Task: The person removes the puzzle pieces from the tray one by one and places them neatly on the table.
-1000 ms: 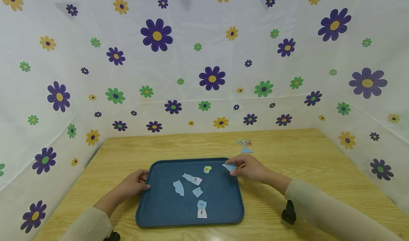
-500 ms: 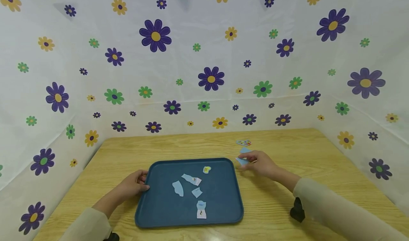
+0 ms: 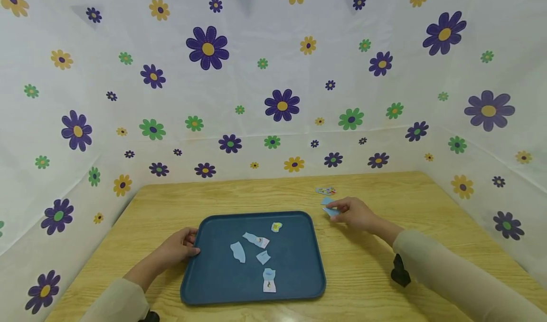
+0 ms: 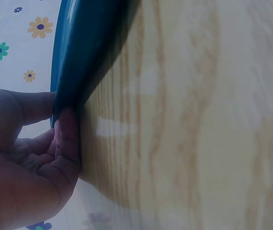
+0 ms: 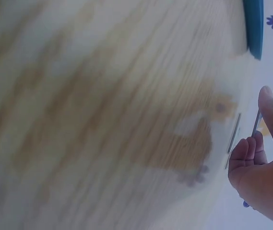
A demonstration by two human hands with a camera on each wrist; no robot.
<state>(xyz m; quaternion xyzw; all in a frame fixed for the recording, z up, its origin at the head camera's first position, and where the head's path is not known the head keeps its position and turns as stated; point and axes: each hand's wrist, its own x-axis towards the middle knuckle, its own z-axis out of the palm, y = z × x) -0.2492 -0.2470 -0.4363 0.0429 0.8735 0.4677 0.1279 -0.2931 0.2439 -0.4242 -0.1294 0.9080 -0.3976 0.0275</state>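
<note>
My left hand (image 3: 178, 244) grips the left rim of a dark blue tray (image 3: 299, 274), with thumb on top and fingers curled at its side; the left wrist view shows the thumb and fingers (image 4: 69, 136) on the tray's edge. On the tray lie several light blue puzzle pieces, among them one with a white end (image 3: 269, 280), a plain curved one (image 3: 238, 252) and a small yellow one (image 3: 276, 227). Beyond the tray's far right corner, my right hand (image 3: 356, 213) pinches a light blue piece (image 3: 330, 212) between thumb and fingers, close over the table.
Just behind the held piece, another light blue piece (image 3: 326, 201) lies on the wooden table (image 3: 239, 196). A further colourful patterned piece (image 3: 326, 191) lies behind that one. A flower-printed white sheet (image 3: 248, 84) walls in the back and both sides.
My right hand has carried the light blue piece from over the tray's far right corner, rightward and back to the pieces on the table. My left hand stays on the tray rim.
</note>
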